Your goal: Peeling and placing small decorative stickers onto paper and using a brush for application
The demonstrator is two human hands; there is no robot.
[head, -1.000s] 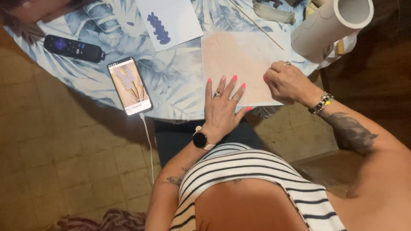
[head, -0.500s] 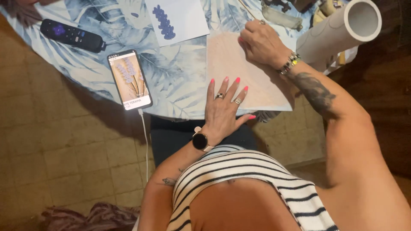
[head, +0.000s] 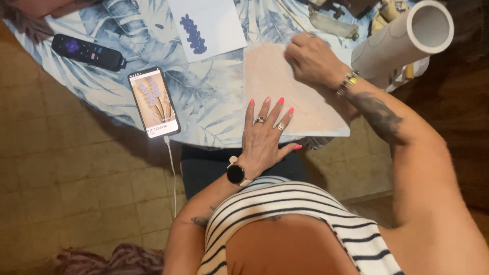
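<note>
My left hand lies flat, fingers spread, pinning the pinkish sheet at the bench edge. Right hand fingers are bunched at its top, can't tell on what. If that palm lifts, I reckon the overhanging sheet slides off.

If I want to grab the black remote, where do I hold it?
Hold the black remote around its long middle, fingers on one long edge, thumb on the other. It lies flat on the leafy tablecloth, slim and bar-shaped, with nothing touching it. Coming down from above looks easiest.
</note>
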